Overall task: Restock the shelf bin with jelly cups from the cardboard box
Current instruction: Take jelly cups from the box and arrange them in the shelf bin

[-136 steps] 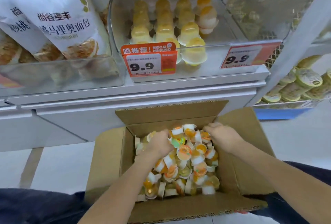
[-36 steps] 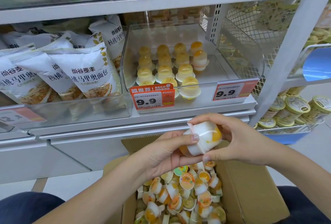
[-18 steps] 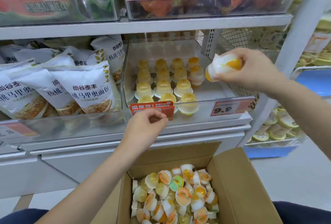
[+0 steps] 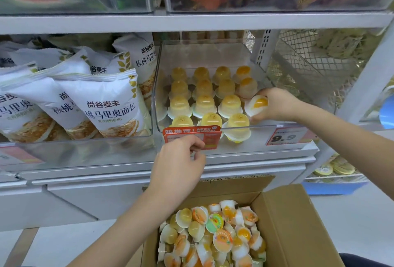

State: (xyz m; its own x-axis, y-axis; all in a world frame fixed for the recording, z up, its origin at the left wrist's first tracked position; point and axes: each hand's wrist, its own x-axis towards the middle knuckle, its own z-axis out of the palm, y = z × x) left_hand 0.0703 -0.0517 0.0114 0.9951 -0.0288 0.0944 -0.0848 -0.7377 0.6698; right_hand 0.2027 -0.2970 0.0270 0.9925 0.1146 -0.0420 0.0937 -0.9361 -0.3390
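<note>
Right hand [image 4: 275, 104] inside the clear shelf bin [image 4: 262, 127], fingers [image 4: 261, 92] curled round a single jelly cup [image 4: 255, 104], white base and orange centre showing toward the camera. Held cup tilted on its side, just above the bin floor, at the right end of the third row from the back. Immediately left of those fingers, rows of jelly cups [image 4: 204, 104] standing dome-up, four across, front row pressed against the bin's front wall.

Left hand [image 4: 179, 166] raised in front of the bin, fingers [image 4: 197, 146] loosely bent at the lower edge of the red price tag [image 4: 191, 134] clipped to the bin front; whether pinching the tag or merely touching it, cannot tell. Nothing else seen in that hand.

Below the left wrist, open cardboard box [image 4: 294, 224] on the floor, heaped with loose jelly cups [image 4: 213, 234] lying every way. Left of the left fingers, neighbouring bin packed with white bread bags [image 4: 106, 104]. Right of the right fingers, a second price label [image 4: 285, 137] reading 9.9 on the bin front.
</note>
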